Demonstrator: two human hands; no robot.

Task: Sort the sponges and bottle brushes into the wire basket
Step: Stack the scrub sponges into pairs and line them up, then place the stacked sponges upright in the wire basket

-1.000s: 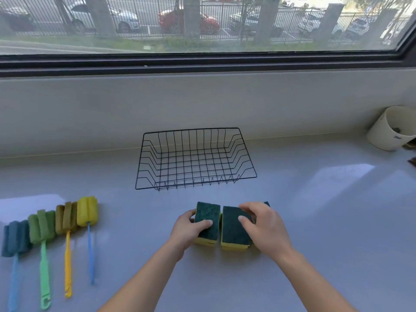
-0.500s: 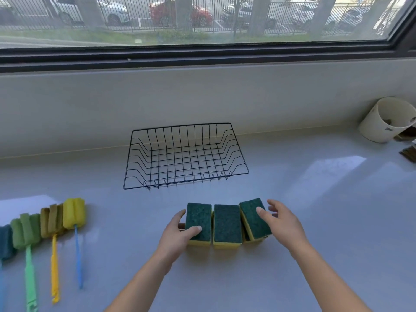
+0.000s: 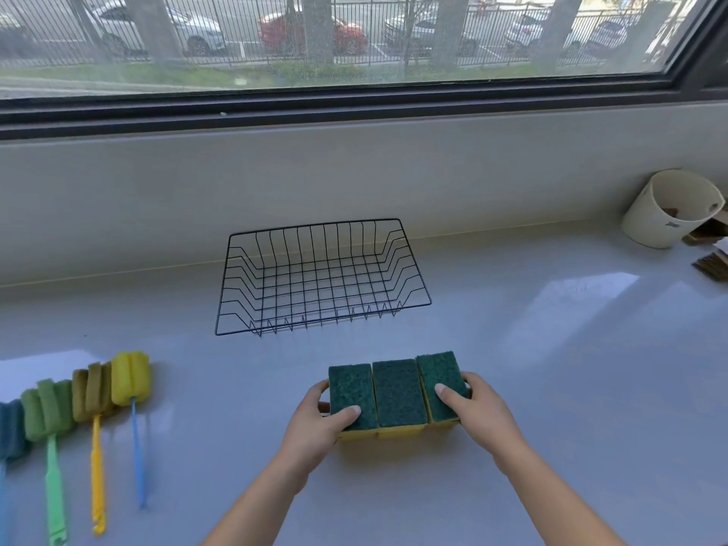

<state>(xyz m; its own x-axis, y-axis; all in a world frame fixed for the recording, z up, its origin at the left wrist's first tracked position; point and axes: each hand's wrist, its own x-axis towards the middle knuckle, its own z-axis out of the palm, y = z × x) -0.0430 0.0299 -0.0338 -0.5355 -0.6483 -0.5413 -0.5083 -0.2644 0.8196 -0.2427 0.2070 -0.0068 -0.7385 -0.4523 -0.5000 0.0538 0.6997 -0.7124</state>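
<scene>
- Now: left hand and right hand each grip an end sponge, the three sponges pressed in a row between them.
- Beyond the hands: wire basket.
- Off to their left: bottle brushes.

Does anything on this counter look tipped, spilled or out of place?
Only the white cup at the far right: it seems to lean, though the wide lens may cause that. The sponges sit in a tidy row gripped by the left hand and right hand; bottle brushes and wire basket look orderly.
</scene>
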